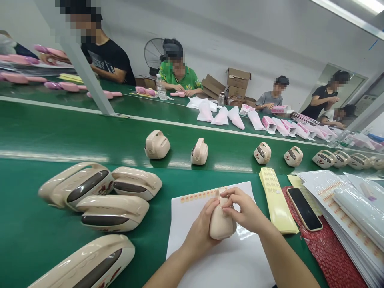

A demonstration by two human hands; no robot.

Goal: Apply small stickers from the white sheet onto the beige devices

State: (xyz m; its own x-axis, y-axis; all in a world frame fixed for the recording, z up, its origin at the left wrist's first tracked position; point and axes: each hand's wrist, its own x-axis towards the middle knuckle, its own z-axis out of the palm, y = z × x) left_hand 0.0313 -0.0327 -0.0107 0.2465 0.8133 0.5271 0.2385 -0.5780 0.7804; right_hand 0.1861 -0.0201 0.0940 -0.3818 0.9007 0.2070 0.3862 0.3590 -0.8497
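Note:
A cream plastic device with a top handle (pixel 222 226) is held upright above a white sheet (pixel 192 240). My left hand (pixel 201 226) wraps around its left side. The thumb and fingers of my right hand (pixel 241 208) are closed at its upper part, by the handle; anything small under those fingertips is hidden. Along the sheet's top edge runs a row of small orange stickers (pixel 199 195). To the left lie several like devices (pixel 115 214) with dark glossy windows, and a larger-looking one (pixel 90 266) is nearest to me.
A green conveyor belt (pixel 75 134) carries more cream devices (pixel 157 145). At right are a yellow sticker strip (pixel 279 208), a phone (pixel 304 209), red bubble wrap (pixel 333 248) and stacked sticker sheets (pixel 348 224). Across the belt, several people work with pink items; a metal post (pixel 81 60) stands at left.

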